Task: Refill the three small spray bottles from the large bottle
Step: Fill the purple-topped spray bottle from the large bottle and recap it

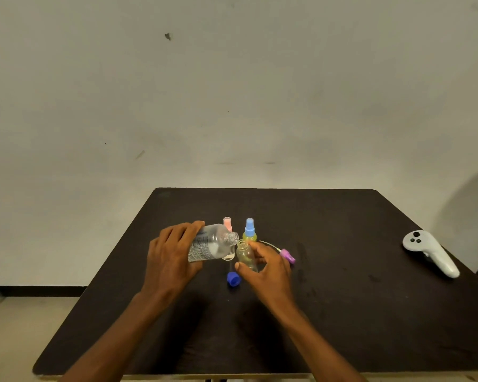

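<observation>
left hand grips large clear bottle tipped sideways, open neck right at mouth of uncapped small bottle, which right hand pinches between thumb and fingers, upright on dark table (liquid flow not discernible). pink-capped spray bottle and blue-capped spray bottle stand just behind. blue cap lies near the hands, purple sprayer head lies right. white controller far right

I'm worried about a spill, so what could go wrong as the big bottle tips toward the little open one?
One: the large clear bottle, tilted in the left hand, must hit the narrow neck of the open small bottle in the right hand; liquid may spill onto the table. Two: the pink-topped spray bottle just behind could get knocked over.
</observation>
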